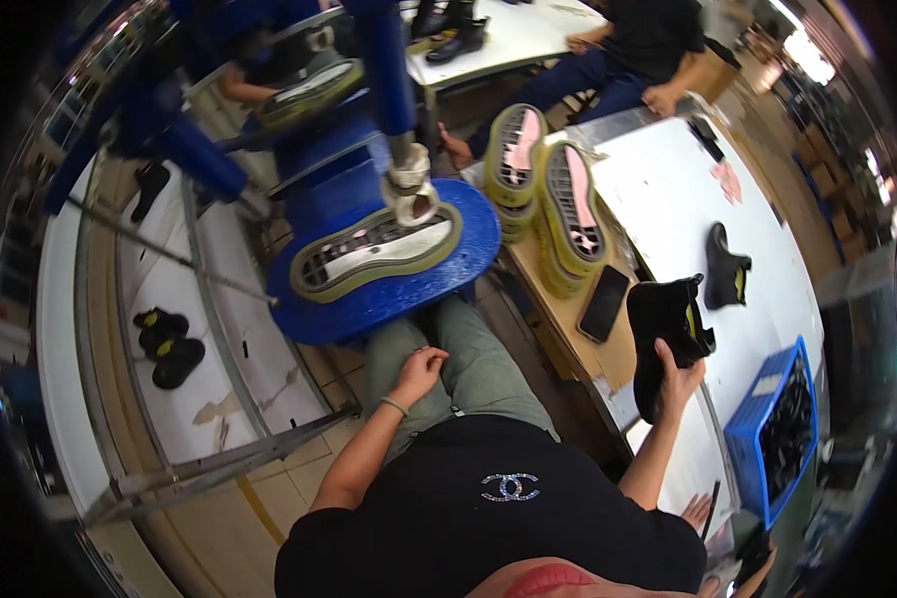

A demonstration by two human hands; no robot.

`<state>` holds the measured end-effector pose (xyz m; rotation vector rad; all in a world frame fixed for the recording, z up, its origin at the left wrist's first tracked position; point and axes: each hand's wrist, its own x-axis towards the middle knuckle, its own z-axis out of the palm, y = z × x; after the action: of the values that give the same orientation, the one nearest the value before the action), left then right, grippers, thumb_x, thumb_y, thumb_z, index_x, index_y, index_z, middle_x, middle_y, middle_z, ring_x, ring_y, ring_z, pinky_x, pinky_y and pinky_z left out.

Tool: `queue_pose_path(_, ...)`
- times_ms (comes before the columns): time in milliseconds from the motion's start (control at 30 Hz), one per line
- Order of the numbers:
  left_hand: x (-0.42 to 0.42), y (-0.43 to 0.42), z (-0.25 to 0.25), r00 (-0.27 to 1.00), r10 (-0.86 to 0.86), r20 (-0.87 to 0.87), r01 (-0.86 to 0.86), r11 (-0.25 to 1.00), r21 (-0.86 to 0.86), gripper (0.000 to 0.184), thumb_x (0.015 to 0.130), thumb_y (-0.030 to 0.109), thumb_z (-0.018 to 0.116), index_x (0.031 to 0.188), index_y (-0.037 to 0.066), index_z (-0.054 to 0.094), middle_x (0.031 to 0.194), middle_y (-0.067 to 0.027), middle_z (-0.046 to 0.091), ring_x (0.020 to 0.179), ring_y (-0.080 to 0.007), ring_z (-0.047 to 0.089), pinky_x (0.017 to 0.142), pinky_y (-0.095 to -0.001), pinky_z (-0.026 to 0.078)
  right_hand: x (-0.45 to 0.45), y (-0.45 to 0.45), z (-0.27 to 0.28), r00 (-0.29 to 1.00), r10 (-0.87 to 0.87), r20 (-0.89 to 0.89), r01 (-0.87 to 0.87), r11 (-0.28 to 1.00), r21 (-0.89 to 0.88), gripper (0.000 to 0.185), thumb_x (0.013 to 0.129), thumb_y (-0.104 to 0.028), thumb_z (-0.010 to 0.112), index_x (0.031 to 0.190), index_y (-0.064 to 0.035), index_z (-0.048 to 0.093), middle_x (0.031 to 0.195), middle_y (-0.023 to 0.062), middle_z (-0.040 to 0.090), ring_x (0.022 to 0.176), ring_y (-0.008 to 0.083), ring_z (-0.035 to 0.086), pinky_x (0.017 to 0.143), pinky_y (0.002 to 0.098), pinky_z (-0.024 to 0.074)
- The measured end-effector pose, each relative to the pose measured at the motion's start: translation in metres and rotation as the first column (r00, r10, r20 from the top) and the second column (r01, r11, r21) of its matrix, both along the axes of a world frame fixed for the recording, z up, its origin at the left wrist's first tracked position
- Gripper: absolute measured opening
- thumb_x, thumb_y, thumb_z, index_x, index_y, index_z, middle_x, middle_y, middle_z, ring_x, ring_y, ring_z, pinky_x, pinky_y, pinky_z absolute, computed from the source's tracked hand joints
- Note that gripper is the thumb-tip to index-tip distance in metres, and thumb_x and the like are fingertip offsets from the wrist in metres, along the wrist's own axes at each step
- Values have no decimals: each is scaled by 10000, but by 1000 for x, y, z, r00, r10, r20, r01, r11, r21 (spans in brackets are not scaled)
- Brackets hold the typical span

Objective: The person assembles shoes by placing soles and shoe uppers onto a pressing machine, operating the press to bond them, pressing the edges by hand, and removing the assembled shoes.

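My right hand (680, 381) is wrapped round a black ankle boot (658, 334) with a yellow-green patch at its opening, held over the white table on my right. My left hand (422, 375) rests on my thigh with its fingers curled in, and nothing shows in it. Before my knees, a shoe sole (374, 249) with a white insert and a yellowish rim lies on a blue machine plate (468, 249). The nozzle-like metal head (410, 189) of the machine stands over the sole's right part.
Stacked soles (573, 214) with pink inserts stand beside a phone (604, 304) on a brown board. Another black boot (728, 267) lies on the white table (668, 199), near a blue basket (767, 394) of dark pieces. Black shoes (174, 359) lie on the left rack. Co-workers sit close by.
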<state>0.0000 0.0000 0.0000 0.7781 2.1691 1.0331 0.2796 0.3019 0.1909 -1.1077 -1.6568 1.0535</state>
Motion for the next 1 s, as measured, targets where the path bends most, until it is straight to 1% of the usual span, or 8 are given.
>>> queue_pose_path(167,-11,-20,37,985,-9,175,-52,938,342,175,914,6,538,1047,-10,651,950,-85,654,973,-178,646,816,-291,507,-92,-51,61,834,546,-78,-544,838,43,563,658,-111,852,1130,47,587,1030,100,649,952,193,621,875,320,486)
queue_pose_path(233,-11,-26,68,981,29,189,-101,920,380,181,915,-7,526,1053,-29,640,969,-92,665,969,-175,649,823,-295,510,-141,-65,92,600,782,169,-800,582,147,600,630,-122,868,1136,37,588,1071,121,657,994,214,632,896,336,485)
queue_pose_path(300,-14,-37,97,978,115,171,-188,839,510,156,897,-9,547,1023,-7,639,952,-79,656,919,-163,655,763,-294,520,-194,-85,106,413,864,288,-895,327,303,635,595,-123,874,1155,-10,595,1098,130,658,1016,270,646,896,339,489)
queue_pose_path(433,-29,-71,135,895,402,195,-411,570,711,203,868,-53,547,1060,-7,593,968,-66,638,910,-148,626,809,-276,493,-283,-128,104,252,937,241,-914,148,377,603,613,-113,856,1148,-4,601,1085,136,670,1014,253,648,906,332,475)
queue_pose_path(600,-70,-101,182,785,618,-37,-376,523,765,487,853,7,624,1300,-7,431,1236,-129,533,1172,-206,505,1016,-339,382,-356,-165,80,160,975,152,-966,123,229,485,680,-58,837,1075,18,566,912,47,663,845,91,564,775,255,473)
queue_pose_path(733,-112,-96,176,769,610,-191,-293,602,743,787,797,152,755,1432,20,309,1429,-187,390,1315,-260,408,1084,-381,324,-382,-177,61,108,984,139,-986,87,145,554,664,-79,839,1128,14,552,909,89,677,806,119,603,734,271,493)
queue_pose_path(833,-144,-87,161,820,506,-268,-229,719,657,866,764,198,798,1448,25,296,1416,-194,409,1315,-263,412,1083,-365,329,-397,-174,50,60,998,-25,-992,62,112,546,688,-48,822,1150,24,541,950,74,682,857,118,609,791,270,495)
queue_pose_path(1000,-156,-71,159,877,481,-10,-311,583,751,725,748,173,812,1325,-17,415,1196,-146,587,1123,-219,568,961,-325,449,-392,-169,51,185,981,65,-975,175,135,713,741,-77,780,1333,50,402,1181,166,604,1103,217,565,948,346,444)
